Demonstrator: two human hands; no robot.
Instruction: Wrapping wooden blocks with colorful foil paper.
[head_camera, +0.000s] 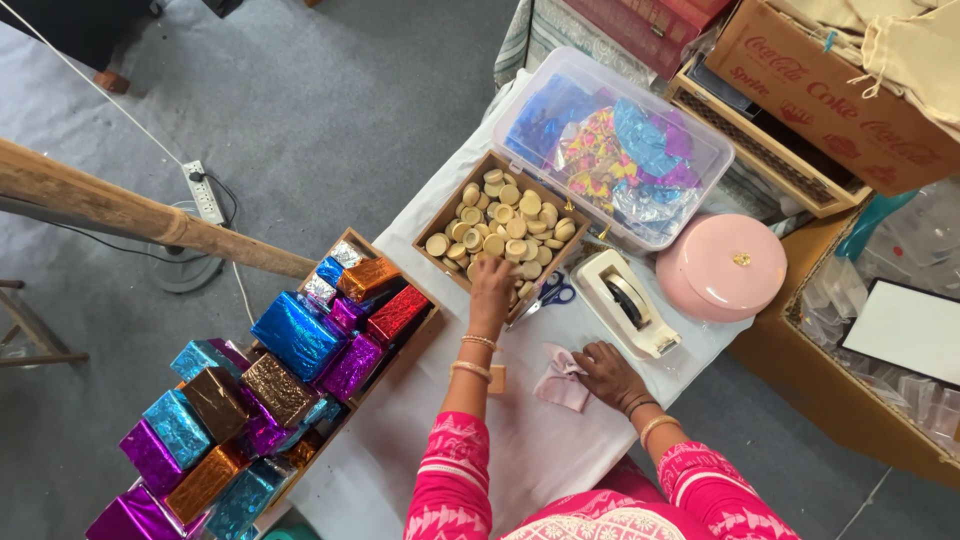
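Nearest the camera, two pink patterned sleeves reach out over a white surface (560, 450). The right hand (608, 372) rests flat on the cloth, its fingers curled onto a small pale pink wrapper (562, 380) and pressing it down at one edge; whether the grip pinches the wrapper or only holds it in place cannot be told. The left hand (491, 288) stretches further forward, its fingers bent down into the near edge of a shallow cardboard box (440, 215) full of round tan discs (505, 220); the fingertips are hidden among the discs, so how far the grip is closed, and whether it has one, cannot be told. Just beside that wrist lies a small tan square (497, 378) on the cloth. To the left, a long wooden tray (420, 300) holds rows of small foil-wrapped parcels (295, 335) in blue, purple, red, orange, brown and silver. Between the hands and beyond them lie blue-handled scissors (556, 292), partly under the box edge, and a cream tape dispenser (628, 302). Next to that stands a round pink tin (722, 266) with a small gold knob. Behind the disc box sits a clear plastic tub (700, 150) filled with crumpled foil sheets in blue, purple and mixed colours. Further right are a brown cardboard carton (800, 80) with red lettering and a box of clear bags (900, 400). The floor (300, 100) is grey carpet, with a white power strip (204, 192) and cord on it.
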